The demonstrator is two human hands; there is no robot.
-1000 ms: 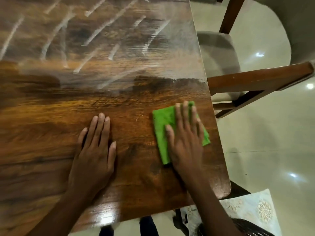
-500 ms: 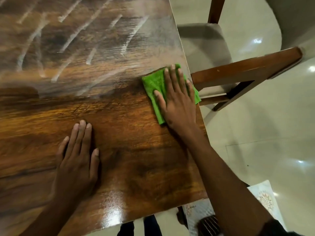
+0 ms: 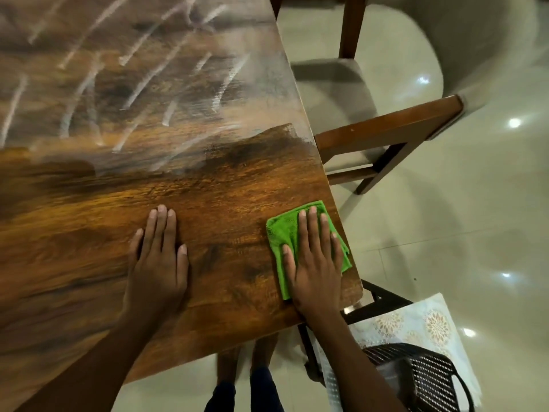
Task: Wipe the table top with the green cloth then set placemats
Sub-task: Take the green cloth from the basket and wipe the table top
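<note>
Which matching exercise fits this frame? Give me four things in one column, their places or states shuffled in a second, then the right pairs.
Things:
1. green cloth
2. left hand
3. right hand
4. patterned placemat

Places or states:
A. flat on bare wood
B. off the table, lower right, under a black basket
C. near the table's right edge, under a palm
D. pressing on the cloth

Pairs: 1-C, 2-A, 3-D, 4-B

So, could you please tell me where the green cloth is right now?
In the head view, the green cloth lies flat under the right hand near the table's near right corner, right of the left hand.
</note>
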